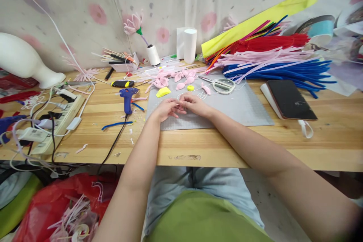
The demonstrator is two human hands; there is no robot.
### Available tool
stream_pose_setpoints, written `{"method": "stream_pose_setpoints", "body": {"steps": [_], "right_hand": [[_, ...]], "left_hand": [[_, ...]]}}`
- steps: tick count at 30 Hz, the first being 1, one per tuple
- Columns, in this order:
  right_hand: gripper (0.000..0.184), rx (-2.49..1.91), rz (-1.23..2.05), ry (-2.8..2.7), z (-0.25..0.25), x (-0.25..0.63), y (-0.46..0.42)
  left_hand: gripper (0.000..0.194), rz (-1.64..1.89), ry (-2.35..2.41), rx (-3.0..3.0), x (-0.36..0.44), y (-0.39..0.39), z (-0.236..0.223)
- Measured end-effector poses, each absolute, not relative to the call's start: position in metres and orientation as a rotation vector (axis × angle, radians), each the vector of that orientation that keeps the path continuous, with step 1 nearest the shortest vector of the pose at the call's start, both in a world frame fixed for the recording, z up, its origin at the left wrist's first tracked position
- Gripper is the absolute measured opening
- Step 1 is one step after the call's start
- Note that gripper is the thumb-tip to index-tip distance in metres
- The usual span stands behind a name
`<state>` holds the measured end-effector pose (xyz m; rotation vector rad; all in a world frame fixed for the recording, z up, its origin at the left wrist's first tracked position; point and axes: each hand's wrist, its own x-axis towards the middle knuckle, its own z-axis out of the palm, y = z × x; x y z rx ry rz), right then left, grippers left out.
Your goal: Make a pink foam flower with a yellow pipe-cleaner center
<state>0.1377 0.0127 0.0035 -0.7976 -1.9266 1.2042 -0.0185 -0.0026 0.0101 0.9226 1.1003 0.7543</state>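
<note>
My left hand (168, 109) and my right hand (194, 104) meet over the grey cutting mat (238, 111). Their fingertips are pinched close together on a thin white thread, of which only a short bit shows between them. The lower fingers of the left hand are loosely curled. Just beyond the hands lie several pink fuzzy petal shapes (185, 82), a yellow piece (163, 92) and a small yellow disc (190, 88). To their right rest scissors with pale handles (224, 86), with a loose loop of white thread near a small pink piece (206, 88).
A blue glue gun (128, 100) and a yellow-black cutter (122, 84) lie left of the mat. Farther left is a power strip (61, 124) with tangled cables. Blue pipe cleaners (278, 72) are heaped at the back right, behind a phone (292, 99). A pink flower (134, 24) stands behind.
</note>
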Motion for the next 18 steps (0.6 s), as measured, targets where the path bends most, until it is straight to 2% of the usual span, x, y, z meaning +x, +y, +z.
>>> {"method": "stream_pose_setpoints", "body": {"steps": [6,13,18], "right_hand": [[0.038,-0.942,1.144,-1.977,-0.0065,0.1413,0.0175],[0.028,-1.028,1.076,-1.971,-0.0073,0.1424,0.0183],[0.027,-1.056,1.066,-1.957,-0.008,0.1428,0.0198]], "left_hand": [[0.008,0.699,1.163,0.896,-0.0202,-0.0033,0.0146],[0.034,0.655,1.135,0.878,-0.0259,-0.0012,0.0154],[0.033,0.657,1.168,0.923,-0.0269,-0.001,0.014]]}}
